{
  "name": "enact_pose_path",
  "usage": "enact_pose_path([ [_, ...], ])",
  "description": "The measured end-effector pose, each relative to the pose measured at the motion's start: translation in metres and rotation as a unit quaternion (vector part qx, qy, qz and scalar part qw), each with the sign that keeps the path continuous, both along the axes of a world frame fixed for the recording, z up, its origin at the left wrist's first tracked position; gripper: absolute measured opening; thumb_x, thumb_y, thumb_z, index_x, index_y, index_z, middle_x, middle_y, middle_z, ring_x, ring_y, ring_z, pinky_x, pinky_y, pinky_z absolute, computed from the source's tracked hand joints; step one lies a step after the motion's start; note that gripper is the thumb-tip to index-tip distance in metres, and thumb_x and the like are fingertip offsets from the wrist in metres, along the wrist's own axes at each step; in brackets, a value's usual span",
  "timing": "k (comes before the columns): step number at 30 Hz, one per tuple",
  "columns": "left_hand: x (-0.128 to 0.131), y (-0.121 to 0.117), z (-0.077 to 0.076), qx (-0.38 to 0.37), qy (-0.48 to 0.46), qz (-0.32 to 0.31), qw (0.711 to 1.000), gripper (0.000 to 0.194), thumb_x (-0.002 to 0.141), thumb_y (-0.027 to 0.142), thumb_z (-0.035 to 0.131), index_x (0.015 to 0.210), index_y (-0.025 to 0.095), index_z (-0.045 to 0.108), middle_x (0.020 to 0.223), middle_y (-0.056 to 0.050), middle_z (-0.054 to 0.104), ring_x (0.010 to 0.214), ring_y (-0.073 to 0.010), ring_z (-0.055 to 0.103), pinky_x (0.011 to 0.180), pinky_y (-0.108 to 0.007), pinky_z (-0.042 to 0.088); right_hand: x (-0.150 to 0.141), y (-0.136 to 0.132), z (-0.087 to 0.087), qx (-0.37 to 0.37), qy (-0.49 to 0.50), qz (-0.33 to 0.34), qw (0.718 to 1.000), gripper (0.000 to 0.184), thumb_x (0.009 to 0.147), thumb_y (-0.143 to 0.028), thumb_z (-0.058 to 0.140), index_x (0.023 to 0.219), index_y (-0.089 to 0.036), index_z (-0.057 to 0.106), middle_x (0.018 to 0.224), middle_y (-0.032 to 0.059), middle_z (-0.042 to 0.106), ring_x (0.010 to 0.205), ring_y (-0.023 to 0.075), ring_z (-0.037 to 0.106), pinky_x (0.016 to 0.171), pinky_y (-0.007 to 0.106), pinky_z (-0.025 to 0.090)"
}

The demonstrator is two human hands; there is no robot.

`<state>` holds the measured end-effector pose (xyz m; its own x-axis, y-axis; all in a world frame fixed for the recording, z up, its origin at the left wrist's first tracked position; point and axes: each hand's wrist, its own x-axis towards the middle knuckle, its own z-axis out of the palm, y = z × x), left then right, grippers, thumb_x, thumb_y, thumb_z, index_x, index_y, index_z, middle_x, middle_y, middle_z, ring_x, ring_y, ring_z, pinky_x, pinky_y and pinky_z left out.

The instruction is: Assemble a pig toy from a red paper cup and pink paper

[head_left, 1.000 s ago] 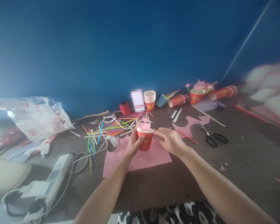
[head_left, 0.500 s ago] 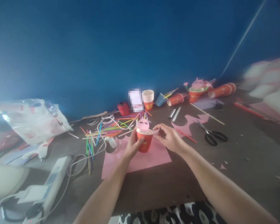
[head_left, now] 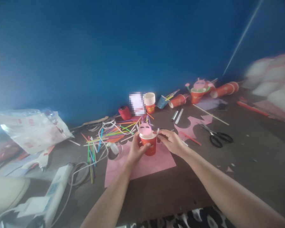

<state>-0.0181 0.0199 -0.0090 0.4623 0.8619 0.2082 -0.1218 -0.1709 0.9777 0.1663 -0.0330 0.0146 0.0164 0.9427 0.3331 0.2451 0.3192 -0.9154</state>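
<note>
Red paper cup was upright between the hands, over a pink sheet; whether its base touched the paper could not be told. A pink cutout face stood up at its mouth, nearest the left fingers.

Left hand: fingers clamped on the cup, thumb across the front. Right hand: fingertips drawn together on a pale strip, which stood nearly upright just beside the rim.

Step in hand, as judged: one hand steadying, the other handling the strip at the cup's side. The next move seemed to call for a still cup and a light pinch, clear of the face.

Outward: colored sticks lay beyond the left fingers, a white power strip well to their left. Past the right fingers lay a cut pink scrap, then scissors. Stacked cups stood beyond both hands; a second cup with a pink face sat farther right.

Against the frame half a second earlier: the strip showed more upright and plainly above the right fingertips; the left grip on the cup was much the same.
</note>
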Motion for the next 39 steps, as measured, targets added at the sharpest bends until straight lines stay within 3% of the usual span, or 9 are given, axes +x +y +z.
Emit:
enact_pose_path([
  [3,-0.001,0.001,-0.001,0.02,-0.004,0.01,1.0,0.048,0.077,0.042,0.064,0.117,0.022,0.048,0.116,-0.009,0.057,0.1,-0.0208,0.058,0.08,-0.031,0.05,0.004,0.0,0.0,0.012,-0.037,-0.002,0.999,0.027,0.091,-0.029,0.042,0.106,-0.019,0.061,0.075,0.0022,0.062,0.068,0.0141,0.06,0.067,0.027,0.05],
  [6,-0.003,0.004,0.001,0.01,-0.012,0.081,0.997,0.036,0.086,0.049,0.048,0.101,0.019,0.06,0.1,-0.007,0.063,0.089,-0.0182,0.06,0.074,-0.029,0.05,0.004,0.0,-0.002,0.005,-0.039,-0.009,0.999,0.028,0.093,-0.03,0.038,0.11,-0.019,0.059,0.071,0.001,0.06,0.065,0.0133,0.059,0.065,0.026,0.048],
  [9,-0.004,0.007,0.003,0.012,-0.001,0.11,0.994,0.028,0.082,0.044,0.056,0.087,0.017,0.064,0.085,-0.004,0.063,0.078,-0.0158,0.058,0.07,-0.027,0.048,0.003,0.0,-0.003,0.0,-0.037,-0.007,0.999,0.029,0.093,-0.031,0.038,0.108,-0.019,0.06,0.071,0.0008,0.059,0.065,0.0132,0.058,0.066,0.026,0.048],
  [15,-0.002,0.005,0.01,0.061,0.01,0.126,0.99,0.024,0.076,0.039,0.064,0.072,0.015,0.066,0.083,-0.004,0.061,0.066,-0.0113,0.052,0.059,-0.023,0.045,0.004,0.0,-0.002,0.001,-0.014,-0.005,1.0,0.03,0.092,-0.033,0.04,0.107,-0.018,0.062,0.075,0.0022,0.061,0.065,0.013,0.056,0.064,0.026,0.048],
  [27,-0.006,0.009,0.006,0.095,0.074,0.123,0.985,0.026,0.085,0.041,0.052,0.084,0.017,0.063,0.077,-0.001,0.054,0.063,-0.0099,0.05,0.056,-0.021,0.045,0.003,-0.003,0.004,-0.006,-0.053,-0.017,0.998,0.033,0.093,-0.035,0.039,0.105,-0.018,0.064,0.07,0.0016,0.06,0.061,0.0126,0.055,0.062,0.025,0.045],
  [33,-0.005,0.007,0.006,0.085,0.093,0.117,0.985,0.032,0.086,0.046,0.048,0.083,0.017,0.061,0.071,-0.001,0.052,0.061,-0.0109,0.051,0.056,-0.021,0.046,0.001,0.0,-0.004,-0.022,-0.044,-0.035,0.998,0.032,0.094,-0.034,0.038,0.103,-0.018,0.064,0.063,-0.0004,0.056,0.057,0.0125,0.053,0.059,0.025,0.044],
  [39,-0.002,0.006,0.008,0.084,0.081,0.088,0.989,0.03,0.086,0.043,0.05,0.095,0.018,0.063,0.089,-0.005,0.055,0.071,-0.0133,0.053,0.057,-0.022,0.048,-0.001,0.003,-0.009,-0.037,-0.005,-0.055,0.998,0.034,0.093,-0.035,0.038,0.107,-0.018,0.063,0.067,0.0008,0.058,0.056,0.0127,0.053,0.056,0.025,0.044],
])
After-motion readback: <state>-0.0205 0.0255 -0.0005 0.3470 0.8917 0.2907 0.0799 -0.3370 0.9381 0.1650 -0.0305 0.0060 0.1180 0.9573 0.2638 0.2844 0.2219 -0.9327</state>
